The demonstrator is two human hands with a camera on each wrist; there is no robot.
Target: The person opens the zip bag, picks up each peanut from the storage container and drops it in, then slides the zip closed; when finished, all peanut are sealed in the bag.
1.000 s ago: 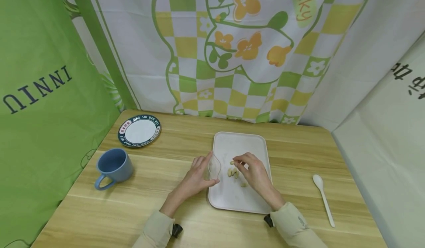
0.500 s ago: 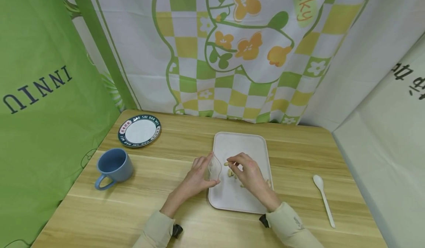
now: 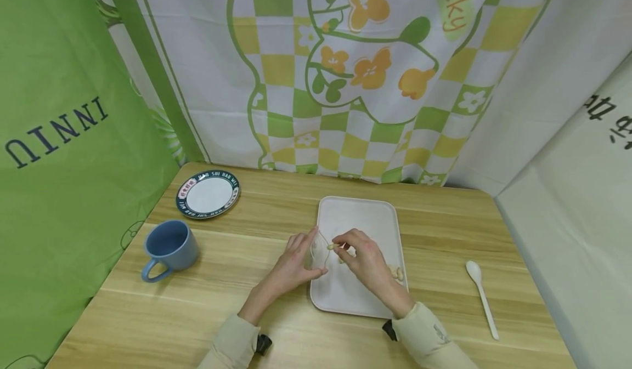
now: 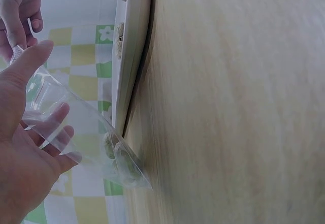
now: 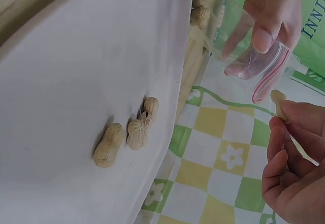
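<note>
Currently one peanut [image 3: 331, 247] sits pinched between thumb and fingertips of my right hand [image 3: 364, 258], just outside the mouth of a clear zip bag [image 5: 258, 70]. My left hand [image 3: 292, 265] grips that bag, thumb and fingers spread well apart. Bagged peanuts [image 4: 127, 164] lie in the bag's bottom end. Loose peanuts [image 5: 108, 146] rest on the pale tray [image 3: 356, 214]. Leftward on the wooden surface [image 3: 276, 210]: blue mug [image 3: 180, 253], with a dark-rimmed plate [image 3: 209, 194] beyond it. Rightward, past the tray: white spoon [image 3: 481, 299].

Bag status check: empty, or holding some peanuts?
Holding some. The left wrist view shows peanuts through the clear film, low in the bag. They overlap, so I cannot tell the exact count.
</note>
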